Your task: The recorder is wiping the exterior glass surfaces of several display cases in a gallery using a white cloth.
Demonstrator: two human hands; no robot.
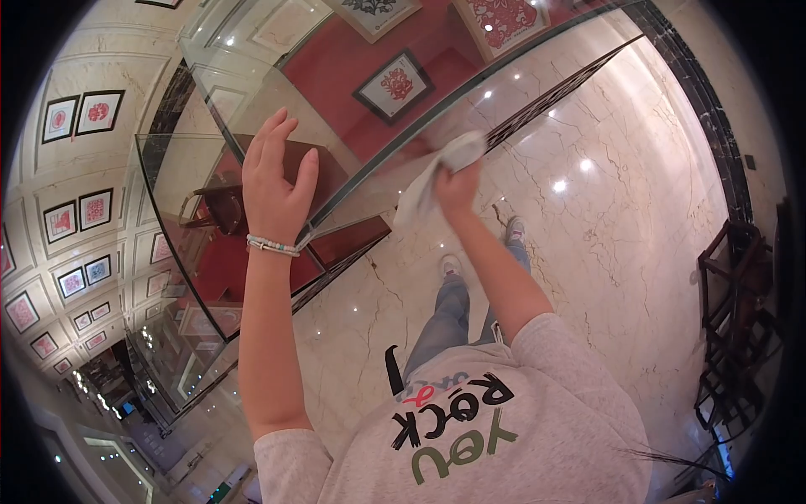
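Note:
A white cloth [417,192] is gripped in my right hand [458,189], beside the long front side of a glass display case [378,162]. Both the cloth and that hand look blurred. Whether the cloth presses on the glass, I cannot tell. My left hand [274,176] is over the near corner of the case, palm down, fingers extended and thumb apart, holding nothing. Contact between it and the glass is not clear. A beaded bracelet [272,246] circles the left wrist. Through the glass, a black-framed red paper-cut [395,85] lies on red lining [340,120].
Further framed paper-cuts [502,25] lie inside the case. Another glass case [182,246] adjoins on the left, with a dark handled object [217,208] visible in it. Framed pictures [99,113] hang along the left wall. Dark wooden furniture [733,302] stands right on the marble floor [604,239].

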